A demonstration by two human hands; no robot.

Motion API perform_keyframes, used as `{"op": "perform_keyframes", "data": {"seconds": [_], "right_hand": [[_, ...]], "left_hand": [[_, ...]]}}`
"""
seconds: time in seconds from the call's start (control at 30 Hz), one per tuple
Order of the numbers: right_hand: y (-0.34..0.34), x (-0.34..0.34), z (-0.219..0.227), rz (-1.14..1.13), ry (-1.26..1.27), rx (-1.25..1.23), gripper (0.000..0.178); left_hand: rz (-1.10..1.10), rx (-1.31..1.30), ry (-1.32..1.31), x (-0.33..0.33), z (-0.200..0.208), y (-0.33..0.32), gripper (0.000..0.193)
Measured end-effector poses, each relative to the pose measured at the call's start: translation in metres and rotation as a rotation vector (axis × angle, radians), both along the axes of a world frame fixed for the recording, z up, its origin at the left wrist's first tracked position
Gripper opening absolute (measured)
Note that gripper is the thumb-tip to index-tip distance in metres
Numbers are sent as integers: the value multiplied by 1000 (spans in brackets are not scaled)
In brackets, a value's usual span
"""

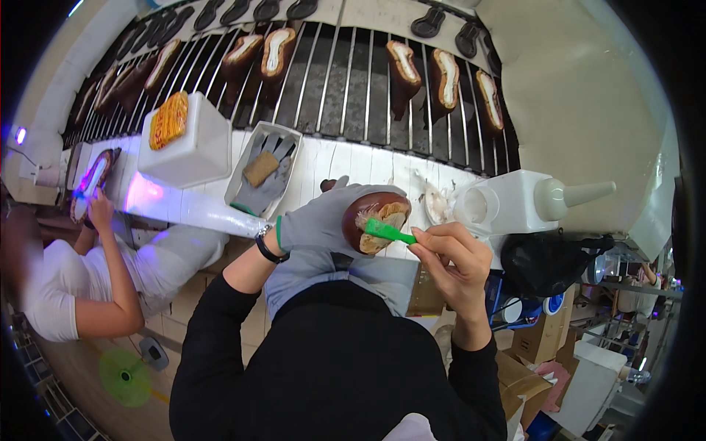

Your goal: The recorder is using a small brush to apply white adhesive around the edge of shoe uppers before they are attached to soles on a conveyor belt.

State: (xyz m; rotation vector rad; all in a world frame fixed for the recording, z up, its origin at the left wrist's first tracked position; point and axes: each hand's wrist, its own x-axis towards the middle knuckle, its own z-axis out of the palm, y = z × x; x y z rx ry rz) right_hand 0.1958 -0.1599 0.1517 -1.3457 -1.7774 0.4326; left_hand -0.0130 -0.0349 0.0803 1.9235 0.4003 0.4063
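Observation:
My left hand (312,223), in a grey glove, is closed round a glossy brown shoe upper (376,201); its tan underside faces up and to the right. My bare right hand (460,266) pinches a green-handled brush (391,232) by its end. The bristles rest against the upper near the edge of the tan part. Beyond the right hand, a clear cup (476,204) stands beside a white container with a long nozzle (581,194). To the left, a white tray (237,176) holds grey gloves (278,153) and a brown block (260,169).
Across the bench's far side runs a rack of metal bars (323,81) bearing several brown shoe uppers (445,77), with black soles (428,23) behind. A white box (198,143) carries a yellow packet (169,120). A co-worker (88,294) sits left; a black bag (548,266) lies right.

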Motion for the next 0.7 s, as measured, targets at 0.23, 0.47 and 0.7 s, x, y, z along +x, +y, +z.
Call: {"op": "perform_keyframes", "data": {"seconds": [0.23, 0.47, 0.7], "right_hand": [[44, 26, 14, -26, -329, 246, 19], [71, 44, 29, -50, -500, 195, 10], [72, 53, 38, 13, -435, 92, 16]], "left_hand": [[-380, -306, 128, 25, -3, 69, 78], [-506, -571, 162, 52, -44, 118, 68], [-523, -624, 95, 54, -52, 128, 64]]}}
